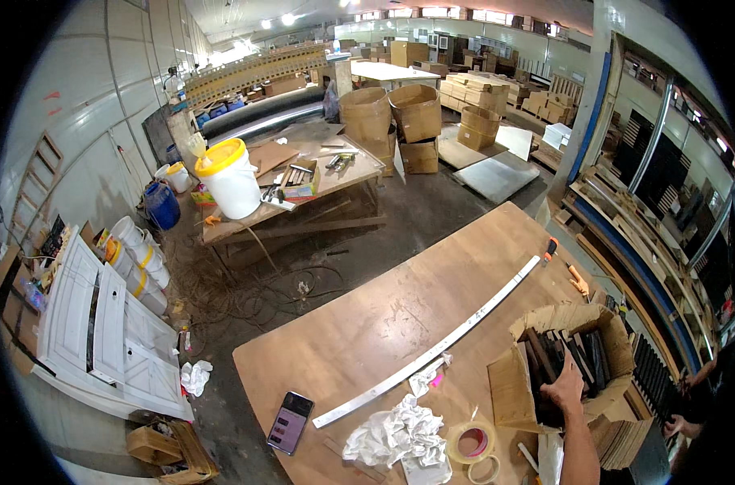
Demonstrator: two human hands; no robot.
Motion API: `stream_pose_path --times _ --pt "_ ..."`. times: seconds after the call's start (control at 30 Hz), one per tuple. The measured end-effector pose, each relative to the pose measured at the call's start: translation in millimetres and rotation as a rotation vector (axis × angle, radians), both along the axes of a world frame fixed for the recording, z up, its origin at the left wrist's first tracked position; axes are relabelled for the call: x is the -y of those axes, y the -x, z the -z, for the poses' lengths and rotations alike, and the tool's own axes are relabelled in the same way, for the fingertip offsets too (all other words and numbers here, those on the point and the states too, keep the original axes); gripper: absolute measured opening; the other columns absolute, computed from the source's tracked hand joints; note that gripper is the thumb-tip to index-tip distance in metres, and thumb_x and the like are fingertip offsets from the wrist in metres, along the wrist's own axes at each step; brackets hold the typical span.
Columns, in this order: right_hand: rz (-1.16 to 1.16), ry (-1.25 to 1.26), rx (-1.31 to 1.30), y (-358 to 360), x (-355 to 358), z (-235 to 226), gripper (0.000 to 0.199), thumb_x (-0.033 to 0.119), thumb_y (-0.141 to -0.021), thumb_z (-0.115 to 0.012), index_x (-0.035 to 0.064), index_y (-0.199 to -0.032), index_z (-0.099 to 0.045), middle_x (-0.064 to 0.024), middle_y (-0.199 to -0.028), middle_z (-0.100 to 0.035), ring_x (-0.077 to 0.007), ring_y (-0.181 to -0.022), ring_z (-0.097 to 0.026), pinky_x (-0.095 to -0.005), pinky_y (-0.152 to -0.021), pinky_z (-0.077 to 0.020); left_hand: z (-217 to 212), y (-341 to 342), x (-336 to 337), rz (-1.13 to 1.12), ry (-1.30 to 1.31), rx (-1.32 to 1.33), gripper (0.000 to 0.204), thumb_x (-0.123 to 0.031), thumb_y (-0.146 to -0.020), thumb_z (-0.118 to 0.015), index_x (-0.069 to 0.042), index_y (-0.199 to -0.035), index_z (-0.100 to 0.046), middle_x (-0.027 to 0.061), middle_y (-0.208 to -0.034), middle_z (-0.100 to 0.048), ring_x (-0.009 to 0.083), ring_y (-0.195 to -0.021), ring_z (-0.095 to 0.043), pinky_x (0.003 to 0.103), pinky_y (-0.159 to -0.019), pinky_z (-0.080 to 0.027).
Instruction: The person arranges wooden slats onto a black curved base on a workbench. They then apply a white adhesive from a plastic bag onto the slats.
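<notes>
Centrally, brown worktable (384,323), long white strip (432,352), cluttered warehouse floor (246,299)

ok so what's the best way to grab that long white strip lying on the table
Grip the long white strip near its middle, coming from above with fingers pinching across its narrow width. It lies flat and thin on the wooden table, so an end grip would probably let it sag. The middle has bare table on both sides.

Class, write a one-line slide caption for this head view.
A hand reaches into a cardboard box of dark slats on a wooden table.
</notes>
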State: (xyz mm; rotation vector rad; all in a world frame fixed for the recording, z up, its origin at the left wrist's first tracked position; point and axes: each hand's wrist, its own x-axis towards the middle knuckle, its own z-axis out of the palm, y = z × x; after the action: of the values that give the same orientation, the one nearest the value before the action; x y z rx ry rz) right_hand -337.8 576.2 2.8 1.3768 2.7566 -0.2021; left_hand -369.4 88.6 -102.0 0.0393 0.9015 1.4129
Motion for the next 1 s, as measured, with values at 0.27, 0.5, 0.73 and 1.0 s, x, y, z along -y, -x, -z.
stream_pose_path --times 0.27,0.5,0.73,1.0 --pt "0.158 0.054 -0.478 -15.7 13.9 -55.1 0.098 0.029 -0.062 -0.077 0.0094 -0.145 -0.030 -0.0213 -0.093 -0.066 -0.0382 -0.082 -0.063 -0.0477 -0.077 -0.0508 -21.0 -28.1 32.0 -0.018 -0.008 0.009 0.027 -0.033 -0.097 -0.060 -0.008 -0.106 -0.060 -0.0008 -0.091 -0.059 0.0099 -0.086 -0.056 0.027 -0.079 -0.048" --pt "0.305 0.570 -1.643 -109.1 44.1 -182.2 0.052 0.019 -0.072 -0.081 -0.0010 -0.111 -0.054 -0.0126 -0.083 -0.064 -0.0177 -0.064 -0.064 -0.0307 -0.058 -0.0566 -43.3 -36.5 8.0 0.143 -0.032 -0.367 0.034 -0.032 -0.098 -0.058 -0.002 -0.113 -0.062 0.0057 -0.097 -0.066 0.0176 -0.091 -0.064 0.036 -0.085 -0.053" --pt "0.369 0.546 -1.824 -278.2 233.4 -163.3 0.051 0.017 -0.069 -0.081 -0.0014 -0.109 -0.056 -0.0120 -0.092 -0.066 -0.0199 -0.073 -0.067 -0.0329 -0.064 -0.0572 -91.2 -120.8 -79.4 0.199 -0.266 -0.684 0.056 -0.053 -0.094 -0.058 -0.002 -0.117 -0.059 0.0086 -0.110 -0.063 0.0206 -0.103 -0.061 0.037 -0.090 -0.049" --pt "0.667 -0.009 -1.477 -501.9 427.8 -40.2 0.087 0.018 -0.066 -0.086 0.0059 -0.138 -0.037 -0.0119 -0.117 -0.060 -0.0208 -0.103 -0.062 -0.0334 -0.087 -0.0513 -130.5 -374.2 -104.6 0.721 -0.853 -0.437 0.078 -0.015 -0.087 -0.074 -0.004 -0.150 -0.029 0.0110 -0.147 -0.041 0.0241 -0.135 -0.038 0.035 -0.113 -0.028"
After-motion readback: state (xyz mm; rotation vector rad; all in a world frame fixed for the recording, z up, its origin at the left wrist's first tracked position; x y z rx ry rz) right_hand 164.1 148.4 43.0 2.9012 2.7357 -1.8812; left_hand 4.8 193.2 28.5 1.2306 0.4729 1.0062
